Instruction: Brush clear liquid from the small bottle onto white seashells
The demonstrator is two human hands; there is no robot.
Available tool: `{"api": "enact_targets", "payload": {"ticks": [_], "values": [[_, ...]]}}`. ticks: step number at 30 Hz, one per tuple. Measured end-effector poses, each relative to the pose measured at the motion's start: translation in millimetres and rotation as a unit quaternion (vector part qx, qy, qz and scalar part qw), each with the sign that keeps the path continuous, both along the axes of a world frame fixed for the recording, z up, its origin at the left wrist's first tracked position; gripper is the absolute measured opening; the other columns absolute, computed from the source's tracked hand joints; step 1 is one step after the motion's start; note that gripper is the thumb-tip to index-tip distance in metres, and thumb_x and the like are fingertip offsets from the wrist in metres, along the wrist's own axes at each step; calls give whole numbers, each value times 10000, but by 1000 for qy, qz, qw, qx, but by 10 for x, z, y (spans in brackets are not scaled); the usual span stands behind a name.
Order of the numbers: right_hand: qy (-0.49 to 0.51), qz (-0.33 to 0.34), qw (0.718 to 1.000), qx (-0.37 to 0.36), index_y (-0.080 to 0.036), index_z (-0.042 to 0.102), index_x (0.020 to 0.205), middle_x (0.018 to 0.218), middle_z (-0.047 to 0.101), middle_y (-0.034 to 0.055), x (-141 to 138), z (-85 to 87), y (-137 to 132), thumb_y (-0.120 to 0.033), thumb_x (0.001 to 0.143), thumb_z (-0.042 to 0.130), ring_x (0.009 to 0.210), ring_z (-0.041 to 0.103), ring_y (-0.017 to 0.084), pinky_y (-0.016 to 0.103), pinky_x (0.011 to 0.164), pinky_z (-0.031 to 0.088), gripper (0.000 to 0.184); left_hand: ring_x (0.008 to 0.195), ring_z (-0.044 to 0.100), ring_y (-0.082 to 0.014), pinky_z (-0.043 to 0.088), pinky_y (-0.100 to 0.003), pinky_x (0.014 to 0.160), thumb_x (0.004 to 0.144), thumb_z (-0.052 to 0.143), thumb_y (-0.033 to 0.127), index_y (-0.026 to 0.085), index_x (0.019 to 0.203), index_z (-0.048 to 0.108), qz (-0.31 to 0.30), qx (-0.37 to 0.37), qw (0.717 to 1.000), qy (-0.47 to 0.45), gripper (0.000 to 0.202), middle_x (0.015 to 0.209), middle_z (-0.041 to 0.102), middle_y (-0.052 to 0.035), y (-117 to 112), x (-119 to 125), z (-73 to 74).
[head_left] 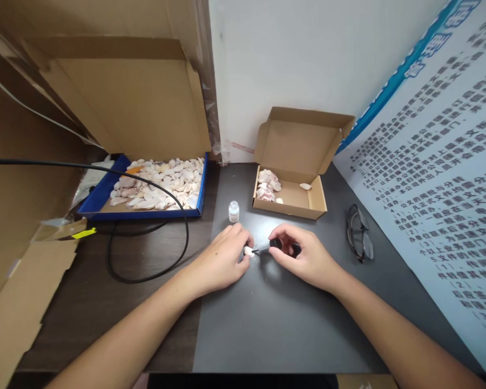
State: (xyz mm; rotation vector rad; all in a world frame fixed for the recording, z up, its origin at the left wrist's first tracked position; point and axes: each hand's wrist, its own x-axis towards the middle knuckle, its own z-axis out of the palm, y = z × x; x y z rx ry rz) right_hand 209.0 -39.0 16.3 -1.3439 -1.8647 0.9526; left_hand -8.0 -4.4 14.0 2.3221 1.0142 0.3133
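Note:
Between the thumb and fingers of my left hand (225, 256) is a small white shell (249, 252), pinched low over the grey mat. My right hand (303, 256) is closed on a black-capped brush (275, 243), whose thin dark tip points left and meets or nearly meets the shell. A second dark part shows under the curled fingers of that hand; what it is I cannot make out. Just beyond my left hand stands a small clear glass bottle (234, 212) with a label, upright and with no cap on it.
A blue-edged box (141, 215) full of pale shells stands at the back left. Behind the hands, an open cardboard box (294, 209) holds several shells. Glasses (360, 235) lie at the right. A black cable (186, 227) loops across the left side. A printed sheet (437, 162) covers the right wall.

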Motion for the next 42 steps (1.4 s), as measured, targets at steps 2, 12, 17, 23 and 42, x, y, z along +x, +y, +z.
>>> {"api": "enact_targets", "payload": {"ticks": [2, 12, 17, 23, 42], "values": [[2, 1, 1000, 5, -227, 581, 906, 698, 506, -31, 4, 0, -5, -207, 836, 629, 595, 494, 143, 274, 558, 412, 88, 1002, 530, -232, 466, -373, 877, 891, 503, 153, 208, 952, 499, -1, -10, 1000, 2, 82, 1023, 544, -57, 6, -1, 3], [6, 16, 1000, 12, -228, 591, 931, 716, 505, -30, -29, -11, -24, -209, 847, 631, 610, 506, 141, 271, 577, 419, 95, 991, 527, -220, 460, -358, 875, 848, 536, 172, 217, 976, 469, -8, -61, 998, -10, 151, 1033, 525, -50, 42, -67, 35], [4, 15, 1000, 15, -230, 589, 934, 707, 507, -30, -17, -32, -22, -215, 852, 637, 600, 501, 142, 270, 560, 409, 96, 974, 549, -214, 464, -345, 855, 851, 511, 156, 219, 984, 501, -22, -59, 998, -11, 148, 1026, 546, -45, 73, -124, 64], [1, 17, 1000, 2, -231, 591, 947, 705, 502, -36, -19, -50, -13, -210, 856, 639, 594, 491, 139, 266, 553, 400, 105, 964, 552, -217, 469, -329, 820, 837, 505, 132, 217, 906, 489, -16, -29, 999, 30, 111, 990, 552, -44, 38, -65, 75], [19, 10, 1000, 18, -232, 595, 960, 709, 520, -28, -51, -47, -26, -223, 861, 631, 600, 503, 147, 267, 557, 426, 105, 877, 565, -247, 494, -376, 790, 780, 531, 164, 211, 807, 473, 15, 64, 993, 98, 80, 877, 559, -62, -20, 70, 59]]}}
